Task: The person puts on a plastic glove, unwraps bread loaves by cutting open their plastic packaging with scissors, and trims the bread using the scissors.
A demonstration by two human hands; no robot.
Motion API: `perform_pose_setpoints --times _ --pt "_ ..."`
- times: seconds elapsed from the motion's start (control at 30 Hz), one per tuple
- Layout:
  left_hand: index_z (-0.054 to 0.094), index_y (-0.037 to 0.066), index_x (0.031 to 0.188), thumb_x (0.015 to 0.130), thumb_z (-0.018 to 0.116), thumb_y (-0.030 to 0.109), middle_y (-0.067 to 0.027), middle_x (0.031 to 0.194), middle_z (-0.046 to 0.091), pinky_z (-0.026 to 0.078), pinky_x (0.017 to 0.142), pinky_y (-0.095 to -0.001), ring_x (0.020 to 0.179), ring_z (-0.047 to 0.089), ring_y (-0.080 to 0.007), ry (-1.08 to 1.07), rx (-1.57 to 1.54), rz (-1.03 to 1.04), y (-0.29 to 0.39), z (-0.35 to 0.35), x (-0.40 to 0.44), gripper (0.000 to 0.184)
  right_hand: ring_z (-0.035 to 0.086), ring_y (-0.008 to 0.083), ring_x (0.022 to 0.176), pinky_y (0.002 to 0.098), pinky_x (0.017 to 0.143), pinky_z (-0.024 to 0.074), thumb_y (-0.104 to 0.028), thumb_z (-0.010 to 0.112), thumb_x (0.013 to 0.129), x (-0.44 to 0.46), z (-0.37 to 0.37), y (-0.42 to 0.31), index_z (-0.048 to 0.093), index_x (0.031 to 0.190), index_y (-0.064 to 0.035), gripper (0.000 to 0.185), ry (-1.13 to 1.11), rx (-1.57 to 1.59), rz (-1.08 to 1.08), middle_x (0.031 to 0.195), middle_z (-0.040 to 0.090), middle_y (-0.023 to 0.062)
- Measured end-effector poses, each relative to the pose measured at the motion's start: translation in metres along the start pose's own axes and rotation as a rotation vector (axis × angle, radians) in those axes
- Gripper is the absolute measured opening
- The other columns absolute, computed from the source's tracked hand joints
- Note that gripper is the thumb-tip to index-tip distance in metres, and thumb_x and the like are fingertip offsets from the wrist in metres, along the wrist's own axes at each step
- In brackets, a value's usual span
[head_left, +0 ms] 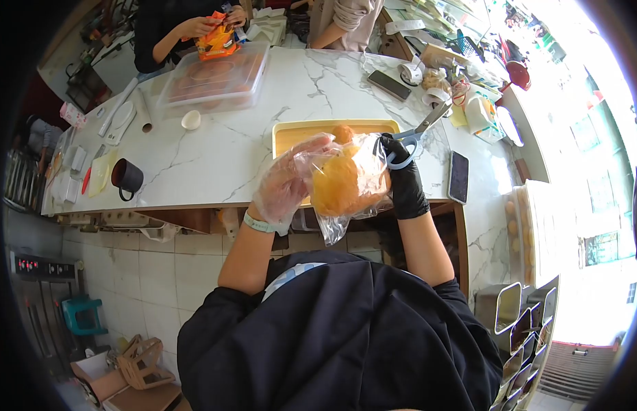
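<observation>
My left hand, in a loose clear plastic glove, is curled against the left side of a clear plastic bag. Inside that bag are golden-brown bread buns. On the other side, my right hand wears a black glove. Its fingers are wrapped round the light blue handles of a pair of scissors, blades pointing up and right, and also meet the bag's edge. Beneath the bag lies a yellow-rimmed tray with a wooden-coloured base; a small round bun shows just behind the bag.
A lidded plastic box stands at the back left, near a person holding an orange packet. A black mug and a small white cup sit left. Two phones lie right, by a cluttered shelf.
</observation>
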State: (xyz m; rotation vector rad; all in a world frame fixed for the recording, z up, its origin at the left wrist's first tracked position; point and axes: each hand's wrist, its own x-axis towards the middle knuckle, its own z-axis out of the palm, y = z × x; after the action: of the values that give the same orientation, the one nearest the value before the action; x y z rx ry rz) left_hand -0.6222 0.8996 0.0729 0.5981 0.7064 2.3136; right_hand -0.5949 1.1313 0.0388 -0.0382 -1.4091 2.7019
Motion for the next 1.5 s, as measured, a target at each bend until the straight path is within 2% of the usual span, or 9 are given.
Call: perform_pose_setpoints --times 0.33,0.43,0.63,0.83,0.93,0.97,1.03,1.33,1.5 --pt "0.051 0.008 0.09 0.09 0.049 0.008 -0.0048 0.09 0.05 0.044 0.075 -0.0251 0.081 0.05 -0.0124 -0.178 0.143 0.017 -0.004 -0.03 0.011 0.002 0.05 0.0161 0.101 0.0294 0.088 0.0411 -0.011 0.049 0.09 -0.005 -0.019 0.019 0.054 0.111 -0.0037 0.023 -0.089 -0.337 -0.136 0.109 0.054 0.0069" --pt "0.053 0.007 0.09 0.092 0.049 0.01 -0.0046 0.087 0.051 0.043 0.078 -0.0255 0.081 0.051 -0.0128 0.032 0.168 0.178 -0.005 -0.004 0.011 0.005 0.051 0.016 0.1 0.0288 0.087 0.0417 -0.006 0.051 0.089 -0.008 -0.013 0.02 0.054 0.109 -0.0031 0.021 0.004 -0.138 -0.072 0.108 0.054 0.0069" --pt "0.05 0.01 0.087 0.091 0.054 0.02 -0.001 0.07 0.049 0.045 0.078 -0.0291 0.074 0.052 -0.0147 0.471 0.126 0.37 -0.017 -0.019 0.022 0.011 0.053 0.0178 0.084 0.0294 0.074 0.0447 0.007 0.055 0.081 0.012 -0.02 0.022 0.055 0.099 -0.0018 0.02 0.183 -0.734 -0.599 0.091 0.053 0.0076" --pt "0.054 0.01 0.092 0.09 0.054 0.017 0.0024 0.067 0.046 0.039 0.056 -0.0198 0.06 0.041 -0.0071 0.451 0.013 0.404 -0.015 -0.042 0.02 0.007 0.054 0.0151 0.077 0.0293 0.076 0.0511 0.003 0.059 0.077 0.006 0.02 -0.005 0.056 0.086 0.002 0.009 0.175 0.195 -0.232 0.084 0.051 0.0049" --pt "0.054 0.011 0.09 0.09 0.054 0.016 0.0043 0.06 0.043 0.032 0.043 -0.0195 0.05 0.037 -0.0062 0.702 0.049 0.355 -0.003 -0.032 0.021 0.005 0.054 0.0135 0.076 0.0271 0.072 0.0501 -0.001 0.059 0.079 0.011 0.02 -0.002 0.056 0.084 0.0008 0.006 0.23 0.086 -0.233 0.082 0.05 0.004" --pt "0.054 0.011 0.089 0.09 0.054 0.015 0.0045 0.059 0.041 0.031 0.041 -0.0196 0.048 0.036 -0.0062 0.69 0.081 0.311 -0.002 -0.034 0.02 0.004 0.053 0.0128 0.074 0.0257 0.067 0.0484 -0.003 0.06 0.079 0.016 0.005 0.006 0.054 0.082 -0.0011 0.007 0.197 -0.35 -0.378 0.081 0.05 0.0034" --pt "0.054 0.011 0.088 0.089 0.054 0.014 0.0049 0.056 0.039 0.028 0.037 -0.0199 0.045 0.034 -0.0063 0.663 0.144 0.221 0.004 -0.04 0.017 0.003 0.053 0.0125 0.073 0.0248 0.065 0.0468 -0.004 0.06 0.079 0.018 0.012 0.001 0.053 0.081 -0.0011 0.007 0.219 -0.153 -0.325 0.08 0.05 0.0033" --pt "0.057 0.005 0.106 0.086 0.056 0.007 -0.0048 0.086 0.062 0.049 0.047 -0.0201 0.078 0.062 -0.0126 0.472 0.096 -0.124 -0.013 -0.053 -0.001 0.02 0.055 0.0156 0.071 0.0356 0.072 0.055 -0.004 0.06 0.077 0.035 0.032 -0.031 0.052 0.078 -0.0021 0.008 0.112 -0.021 -0.224 0.074 0.05 0.0047" --pt "0.049 0.009 0.119 0.083 0.061 0.007 -0.0052 0.117 0.049 0.046 0.046 -0.019 0.073 0.058 -0.0123 0.469 0.254 -0.134 -0.031 -0.056 0.003 0.039 0.056 0.0193 0.08 0.0368 0.076 0.0545 -0.005 0.061 0.078 0.05 0.011 -0.015 0.055 0.085 0.001 0.011 -0.028 -0.287 -0.234 0.089 0.051 0.0086"
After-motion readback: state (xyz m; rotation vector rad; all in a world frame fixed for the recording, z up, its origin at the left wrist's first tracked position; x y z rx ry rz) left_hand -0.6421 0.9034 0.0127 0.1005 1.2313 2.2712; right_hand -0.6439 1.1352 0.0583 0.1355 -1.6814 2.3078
